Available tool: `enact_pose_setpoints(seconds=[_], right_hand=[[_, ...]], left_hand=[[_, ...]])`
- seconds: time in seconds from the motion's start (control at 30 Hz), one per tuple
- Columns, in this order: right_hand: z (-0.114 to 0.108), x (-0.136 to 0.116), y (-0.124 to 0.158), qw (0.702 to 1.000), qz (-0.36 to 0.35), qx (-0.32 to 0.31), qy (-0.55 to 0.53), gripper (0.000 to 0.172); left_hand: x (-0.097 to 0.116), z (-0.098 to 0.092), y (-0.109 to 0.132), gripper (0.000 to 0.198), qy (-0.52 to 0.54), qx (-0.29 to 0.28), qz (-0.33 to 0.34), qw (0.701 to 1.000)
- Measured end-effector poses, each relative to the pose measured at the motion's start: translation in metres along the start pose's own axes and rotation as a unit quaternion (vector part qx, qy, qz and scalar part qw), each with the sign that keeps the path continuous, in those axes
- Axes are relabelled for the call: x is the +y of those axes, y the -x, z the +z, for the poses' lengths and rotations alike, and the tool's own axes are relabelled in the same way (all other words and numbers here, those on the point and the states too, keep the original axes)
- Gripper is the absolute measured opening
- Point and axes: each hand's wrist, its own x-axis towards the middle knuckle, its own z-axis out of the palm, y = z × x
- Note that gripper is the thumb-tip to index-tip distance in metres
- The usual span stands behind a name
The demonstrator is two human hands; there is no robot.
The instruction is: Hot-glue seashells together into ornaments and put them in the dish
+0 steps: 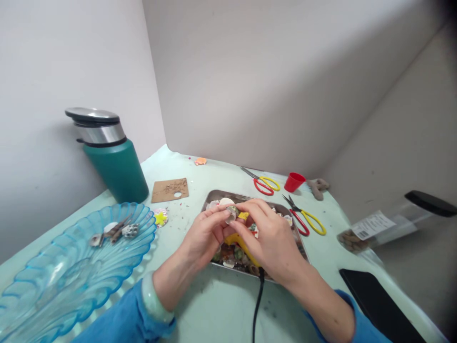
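Observation:
A small greenish-white shell is pinched between the fingertips of both hands, above a metal tray. My left hand grips it from the left with thumb and forefinger. From the right, the thumb and fingers of my right hand close on the same shell. Beneath them the metal tray is filled with assorted shells and bits, partly covered by my hands. A yellow glue gun lies across the tray, its upper part hidden behind my right hand, and its black cord runs toward me.
Left: a blue scalloped dish with several shells, a green bottle, a piece of cardboard. Behind and right of the tray: two pairs of scissors, a red cup, a clear container, a black flat object.

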Motion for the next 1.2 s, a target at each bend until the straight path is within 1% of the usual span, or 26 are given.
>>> enact_pose_setpoints(seconds=[0.17, 0.37, 0.47, 0.6, 0.67, 0.8, 0.9, 1.03, 1.13, 1.2], right_hand=[[-0.0006, -0.0020, -0.0003, 1.000, -0.004, -0.005, -0.006, 0.023], [-0.0003, -0.0028, 0.0001, 1.000, 0.008, -0.008, 0.011, 0.020], [0.0007, -0.0019, 0.0014, 1.000, 0.019, 0.000, 0.020, 0.017], [0.0006, -0.0014, 0.0028, 0.999, 0.022, 0.019, 0.024, 0.019], [0.0003, -0.0014, 0.0025, 0.999, 0.023, 0.015, 0.025, 0.019], [-0.0007, -0.0018, 0.0012, 0.999, 0.025, 0.000, 0.039, 0.020], [-0.0012, -0.0018, 0.0007, 0.999, 0.022, -0.005, 0.038, 0.019], [0.0002, 0.0001, 0.0004, 0.999, 0.021, -0.009, 0.035, 0.023], [0.0023, 0.0026, -0.0001, 0.999, 0.024, -0.003, 0.021, 0.025], [0.0024, 0.0039, -0.0008, 1.000, 0.028, -0.004, 0.003, 0.025]], left_hand=[[0.0012, -0.0006, -0.0015, 0.008, 0.037, -0.003, -0.035, 0.999], [0.0023, -0.0002, -0.0013, 0.007, 0.054, 0.022, -0.084, 0.995], [0.0010, -0.0007, -0.0006, 0.011, 0.047, 0.022, -0.092, 0.994], [-0.0005, -0.0011, 0.0011, 0.014, 0.040, 0.027, -0.098, 0.994], [-0.0005, -0.0007, 0.0018, 0.015, 0.027, 0.025, -0.095, 0.995], [-0.0009, 0.0014, 0.0021, 0.013, -0.008, 0.024, -0.081, 0.996], [-0.0016, 0.0019, 0.0016, 0.015, -0.055, 0.027, -0.052, 0.997], [0.0000, 0.0014, 0.0009, 0.025, -0.127, 0.082, 0.013, 0.988], [0.0032, 0.0017, 0.0010, 0.024, -0.181, 0.118, 0.067, 0.974], [0.0050, 0.0012, 0.0009, 0.019, -0.224, 0.125, 0.094, 0.962]])
